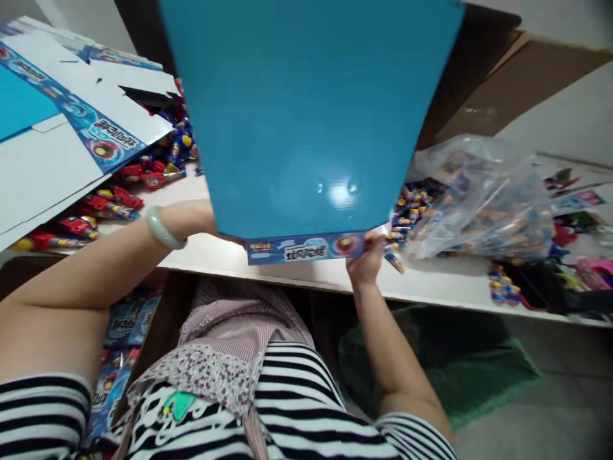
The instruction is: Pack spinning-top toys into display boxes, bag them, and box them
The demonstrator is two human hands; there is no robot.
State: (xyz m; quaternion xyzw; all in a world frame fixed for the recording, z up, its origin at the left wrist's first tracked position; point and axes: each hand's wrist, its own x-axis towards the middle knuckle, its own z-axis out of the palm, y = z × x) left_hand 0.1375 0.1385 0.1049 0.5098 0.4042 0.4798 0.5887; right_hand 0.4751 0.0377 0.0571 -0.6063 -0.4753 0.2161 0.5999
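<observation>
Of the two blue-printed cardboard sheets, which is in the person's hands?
The large teal one, its printed lower edge gripped by the right hand. The other cardboard sheet rests on packaged toys at left, untouched.

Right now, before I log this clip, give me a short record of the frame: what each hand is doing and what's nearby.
Held item: teal card sheet with a printed blue strip along its lower edge
Right hand: pinching the strip's corner
Left hand: mostly hidden behind the sheet
Wrist: pale green bangle on the left
Nearby: white table, red toy packets, clear plastic bag
</observation>
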